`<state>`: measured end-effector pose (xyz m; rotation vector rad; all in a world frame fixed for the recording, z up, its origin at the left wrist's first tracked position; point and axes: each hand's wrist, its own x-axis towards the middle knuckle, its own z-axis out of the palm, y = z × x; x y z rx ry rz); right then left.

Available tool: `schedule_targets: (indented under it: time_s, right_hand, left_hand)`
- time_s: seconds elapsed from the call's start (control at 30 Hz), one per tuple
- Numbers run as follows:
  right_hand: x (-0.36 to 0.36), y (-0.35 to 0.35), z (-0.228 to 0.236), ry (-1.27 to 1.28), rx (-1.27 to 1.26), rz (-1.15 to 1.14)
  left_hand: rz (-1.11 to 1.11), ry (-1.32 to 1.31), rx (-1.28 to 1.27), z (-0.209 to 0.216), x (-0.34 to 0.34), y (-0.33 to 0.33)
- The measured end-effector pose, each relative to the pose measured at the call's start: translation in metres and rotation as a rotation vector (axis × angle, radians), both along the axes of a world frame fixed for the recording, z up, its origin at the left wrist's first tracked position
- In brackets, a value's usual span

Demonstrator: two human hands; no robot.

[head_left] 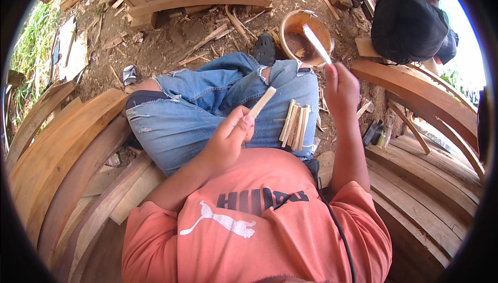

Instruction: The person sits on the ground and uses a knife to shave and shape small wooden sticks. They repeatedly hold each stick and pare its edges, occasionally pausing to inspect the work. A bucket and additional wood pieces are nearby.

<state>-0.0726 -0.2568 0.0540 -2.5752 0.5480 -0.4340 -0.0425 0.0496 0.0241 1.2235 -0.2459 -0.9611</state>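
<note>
Person's left grip (233,130) closed around a pale wooden stick (263,101), the right grip (342,85) closed around a long bright blade-like tool (316,43), several small sticks (295,125) lying together on the blue jeans (181,122), dark printed lettering (254,201) and a white animal figure (222,219) on the coral shirt (223,257)

1. My ripped blue denim jeans (176,127), legs folded, carry a loose cluster of slim pale wooden sticks (294,126) on the right.
2. Brown earthen ground (174,38) before me bears scattered pale wood offcuts (198,47) and a round yellowish-brown bucket (292,22).
</note>
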Motion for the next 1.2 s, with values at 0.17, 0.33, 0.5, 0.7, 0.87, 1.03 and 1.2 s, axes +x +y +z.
schedule_targets:
  time_s: [0.17,0.33,0.5,0.7,0.87,1.03,1.2]
  right_hand:
    - [-0.024,0.081,0.007,0.059,0.052,0.418]
    - [-0.025,0.109,-0.003,0.059,0.088,0.486]
    - [-0.022,0.108,-0.003,0.092,0.07,0.449]
    - [-0.025,0.11,-0.005,0.048,0.125,0.501]
    - [-0.025,0.113,-0.005,0.083,0.111,0.468]
    - [-0.025,0.114,-0.01,0.029,0.097,0.474]
    - [-0.013,0.092,-0.009,0.094,-0.027,0.403]
  left_hand:
    - [0.017,0.097,-0.076,-0.009,0.011,0.0]
    - [-0.099,0.051,0.02,0.005,0.016,-0.004]
    - [-0.052,0.251,-0.026,-0.002,0.011,-0.005]
    - [0.06,0.322,-0.065,0.004,0.016,-0.009]
    - [0.126,0.157,-0.102,-0.002,0.01,-0.009]
    - [0.171,0.06,-0.075,-0.003,0.003,-0.006]
    - [0.228,-0.02,-0.1,-0.005,0.004,-0.01]
